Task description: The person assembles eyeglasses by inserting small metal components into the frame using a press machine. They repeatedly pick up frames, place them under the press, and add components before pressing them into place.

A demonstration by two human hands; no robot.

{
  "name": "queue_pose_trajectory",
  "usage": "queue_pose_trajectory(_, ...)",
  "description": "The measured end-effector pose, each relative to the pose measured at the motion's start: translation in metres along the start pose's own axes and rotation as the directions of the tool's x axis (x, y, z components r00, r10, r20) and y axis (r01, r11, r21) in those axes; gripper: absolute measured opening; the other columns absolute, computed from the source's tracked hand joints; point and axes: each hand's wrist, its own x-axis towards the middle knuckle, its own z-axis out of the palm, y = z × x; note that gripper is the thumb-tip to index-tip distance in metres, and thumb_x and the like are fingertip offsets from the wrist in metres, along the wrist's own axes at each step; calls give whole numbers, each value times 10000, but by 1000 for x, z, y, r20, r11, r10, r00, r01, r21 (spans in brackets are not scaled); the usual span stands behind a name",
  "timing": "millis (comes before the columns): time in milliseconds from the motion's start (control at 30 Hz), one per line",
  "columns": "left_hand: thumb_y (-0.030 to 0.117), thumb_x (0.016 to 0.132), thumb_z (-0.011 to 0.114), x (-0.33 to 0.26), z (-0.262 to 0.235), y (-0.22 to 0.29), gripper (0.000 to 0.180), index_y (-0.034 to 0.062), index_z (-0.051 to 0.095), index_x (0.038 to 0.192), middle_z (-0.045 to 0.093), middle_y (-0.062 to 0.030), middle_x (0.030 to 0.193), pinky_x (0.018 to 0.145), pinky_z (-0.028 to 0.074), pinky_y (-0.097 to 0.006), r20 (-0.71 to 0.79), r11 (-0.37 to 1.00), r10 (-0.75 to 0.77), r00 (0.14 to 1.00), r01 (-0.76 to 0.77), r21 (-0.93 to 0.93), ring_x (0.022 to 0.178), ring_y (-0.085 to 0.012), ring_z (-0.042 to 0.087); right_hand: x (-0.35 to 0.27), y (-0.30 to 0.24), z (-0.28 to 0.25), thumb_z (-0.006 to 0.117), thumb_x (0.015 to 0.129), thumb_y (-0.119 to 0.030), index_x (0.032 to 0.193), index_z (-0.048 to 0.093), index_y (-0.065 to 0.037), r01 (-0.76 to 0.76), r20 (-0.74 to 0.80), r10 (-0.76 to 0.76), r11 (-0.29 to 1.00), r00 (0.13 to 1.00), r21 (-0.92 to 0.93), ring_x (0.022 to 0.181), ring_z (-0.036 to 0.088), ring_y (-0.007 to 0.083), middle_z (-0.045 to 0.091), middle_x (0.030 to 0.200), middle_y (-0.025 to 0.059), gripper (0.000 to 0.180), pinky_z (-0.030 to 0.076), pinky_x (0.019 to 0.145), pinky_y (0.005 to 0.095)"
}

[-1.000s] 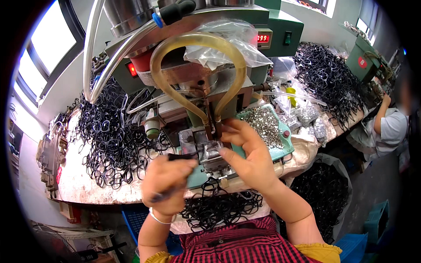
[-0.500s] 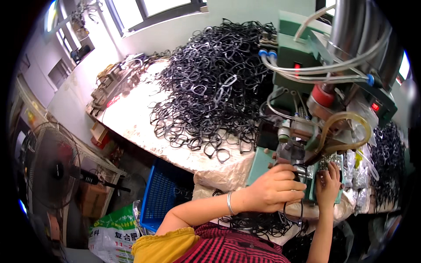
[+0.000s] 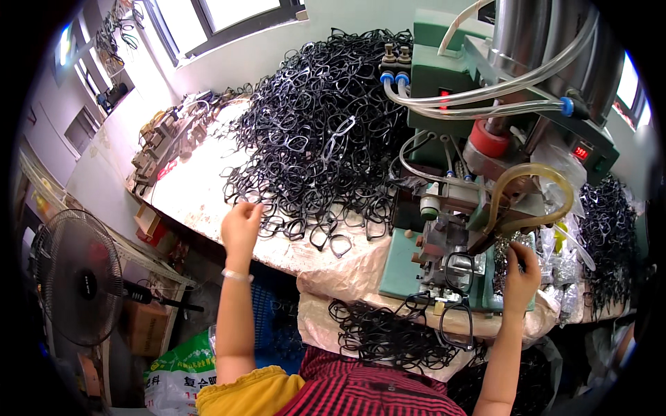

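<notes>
**Reaching into the frame heap**

Left hand [image 3: 241, 225] at centre left, fingers curled onto the near edge of the big heap of black plastic spectacle frames [image 3: 319, 145] covering the white tabletop [image 3: 194, 197]. Right hand [image 3: 522, 274] at right, fingers pinched by the green press machine [image 3: 479, 173]; cannot tell on what. One black frame [image 3: 459, 267] seated in the machine's jig.

left hand [image 3: 241, 227] fingertips hidden among black frames [image 3: 312, 145], right hand [image 3: 520, 277] grip unclear
</notes>
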Motion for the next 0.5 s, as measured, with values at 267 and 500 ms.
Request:
queue_pose_trajectory(267, 397, 817, 728, -58, 139, 21, 317, 83, 767, 836, 727, -147, 815, 691, 535, -448, 139, 986, -109, 984, 90, 138, 763, -358, 696, -27, 17, -17, 677, 884, -1, 1037, 716, 15, -153, 2, 153, 987, 988, -43, 865, 666, 174, 722, 972, 85, 159, 517, 813, 316)
queue_pose_trajectory(500, 129, 914, 687, -63, 74, 53, 101, 31, 698, 892, 580, 36, 689, 482, 318, -206, 624, 468, -118, 772, 598, -651, 542, -50, 467, -80, 40, -92, 658, 874, 36, 982, 696, 33, -187, -191, 154, 969, 969, -163, 929, 638, 183, 688, 957, 80, 114, 484, 874, 304)
